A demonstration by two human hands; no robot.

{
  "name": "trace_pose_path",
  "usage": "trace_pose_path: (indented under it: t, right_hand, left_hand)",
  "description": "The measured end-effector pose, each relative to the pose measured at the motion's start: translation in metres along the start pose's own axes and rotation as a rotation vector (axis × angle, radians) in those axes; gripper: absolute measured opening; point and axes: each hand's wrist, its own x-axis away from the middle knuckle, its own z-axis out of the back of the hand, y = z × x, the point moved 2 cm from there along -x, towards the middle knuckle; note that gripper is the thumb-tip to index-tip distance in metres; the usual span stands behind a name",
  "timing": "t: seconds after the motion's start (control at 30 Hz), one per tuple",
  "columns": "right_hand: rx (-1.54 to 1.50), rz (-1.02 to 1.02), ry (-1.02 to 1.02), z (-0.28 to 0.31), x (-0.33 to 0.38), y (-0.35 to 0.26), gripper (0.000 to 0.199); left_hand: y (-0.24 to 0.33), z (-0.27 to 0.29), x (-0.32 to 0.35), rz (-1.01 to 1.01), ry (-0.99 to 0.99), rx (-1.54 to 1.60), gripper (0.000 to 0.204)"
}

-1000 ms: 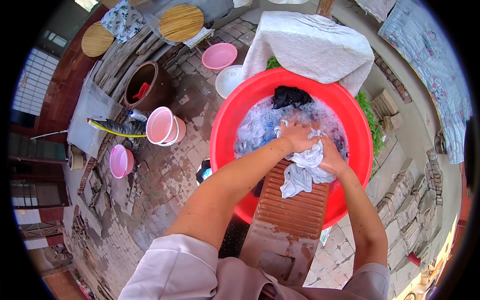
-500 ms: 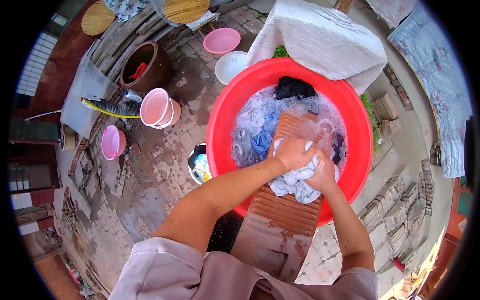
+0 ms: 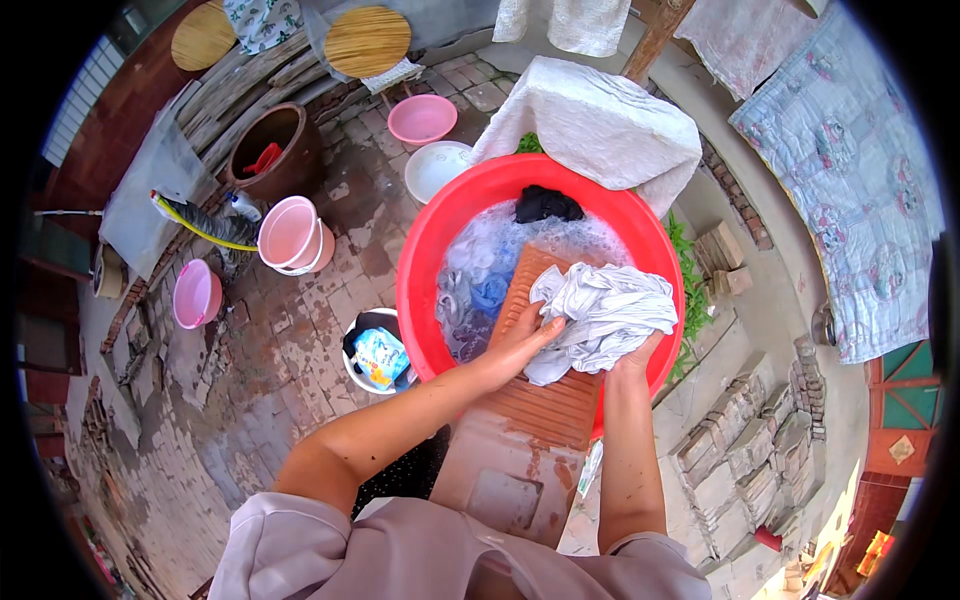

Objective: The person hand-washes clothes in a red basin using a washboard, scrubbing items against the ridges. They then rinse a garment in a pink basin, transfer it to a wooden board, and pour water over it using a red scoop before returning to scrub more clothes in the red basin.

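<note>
A bunched white wet garment [image 3: 605,315] is held up over a brown ridged washboard [image 3: 535,415]. At its left side my left hand [image 3: 522,343] grips the edge, with the thumb toward me. My right hand [image 3: 632,362] is closed on its lower right side, the fingers mostly hidden under the cloth. The washboard slants from my lap into a large red tub [image 3: 415,290] of sudsy water. Left of the board, grey and blue clothes [image 3: 488,293] soak in the suds. A black cloth [image 3: 548,203] floats at the tub's far side.
A white basin [image 3: 362,385] with a blue-and-yellow packet is left of the tub. Farther left are a pink bucket [image 3: 290,232], a small pink bucket [image 3: 197,293] and a brown vat [image 3: 300,150]. White cloth [image 3: 600,120] drapes behind the tub; a quilt [image 3: 850,200] hangs right.
The garment, squeezed tight against the washboard before, is now raised and spread into a looser bundle. My hands have moved apart to its two sides. The view has shifted slightly.
</note>
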Motion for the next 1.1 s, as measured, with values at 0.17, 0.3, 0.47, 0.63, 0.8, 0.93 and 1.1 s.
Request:
trace_pose_path:
  t: [0.17, 0.3, 0.47, 0.63, 0.8, 0.93, 1.1]
  right_hand:
    - [-0.060, 0.057, 0.095, -0.068, 0.000, 0.004, 0.061]
    - [0.402, 0.067, -0.021, -0.085, 0.041, 0.010, 0.051]
    - [0.611, -0.041, 0.095, -0.089, 0.072, 0.004, 0.055]
    - [0.338, 0.086, -0.120, -0.112, 0.080, 0.030, 0.052]
    - [0.530, -0.018, -0.062, -0.169, 0.032, 0.074, 0.051]
    - [0.515, -0.173, -0.094, -0.210, -0.003, 0.115, 0.050]
    - [0.148, -0.464, -0.189, -0.267, -0.040, 0.172, 0.050]
  left_hand:
    - [0.044, -0.010, 0.007, 0.101, -0.311, 1.139, 0.074]
    - [0.050, 0.014, -0.016, 0.153, -0.299, 1.481, 0.051]
    - [0.083, 0.025, -0.009, 0.037, -0.302, 1.326, 0.038]
    - [0.144, 0.085, 0.028, -0.264, -0.140, 0.252, 0.031]
    - [0.165, 0.147, 0.053, -0.474, -0.407, 0.136, 0.046]
    - [0.184, 0.223, 0.052, -0.536, -0.239, -0.111, 0.079]
    - [0.217, 0.326, 0.050, -0.398, -0.120, -0.017, 0.036]
